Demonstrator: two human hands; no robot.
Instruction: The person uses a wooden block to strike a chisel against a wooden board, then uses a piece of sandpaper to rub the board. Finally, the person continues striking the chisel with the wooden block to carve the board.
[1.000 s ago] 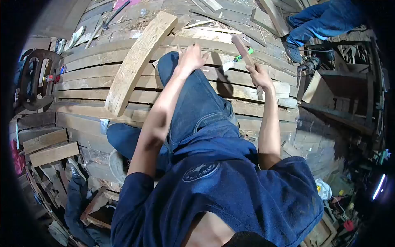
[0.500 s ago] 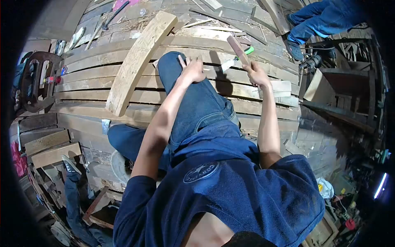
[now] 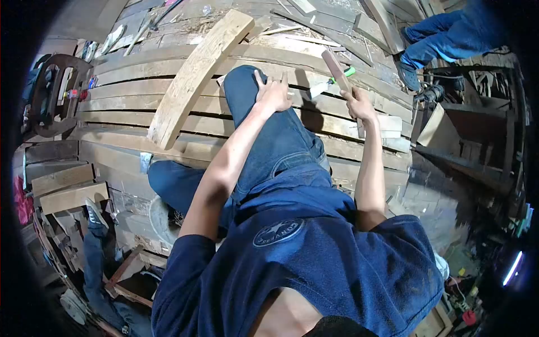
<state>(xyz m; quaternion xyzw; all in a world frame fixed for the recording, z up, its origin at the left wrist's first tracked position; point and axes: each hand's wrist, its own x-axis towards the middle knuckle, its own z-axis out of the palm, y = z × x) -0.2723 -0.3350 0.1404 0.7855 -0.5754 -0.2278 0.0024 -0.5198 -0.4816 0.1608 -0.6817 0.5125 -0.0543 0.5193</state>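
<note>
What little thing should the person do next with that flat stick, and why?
Maybe bring the left hand across to steady the upper end of the flat stick. Only the right hand grips it, below its middle, so the long upper part sticks out with no hand on it. The left hand is by the raised knee, apart from the stick.

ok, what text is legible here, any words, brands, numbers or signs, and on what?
"CONVE…": oval star badge on the dark blue shirt; remaining letters blurred, likely CONVERSE.
Flat bar in the right hand: no readable text.
Green-handled tool: none readable.
Nothing else legible.
</note>
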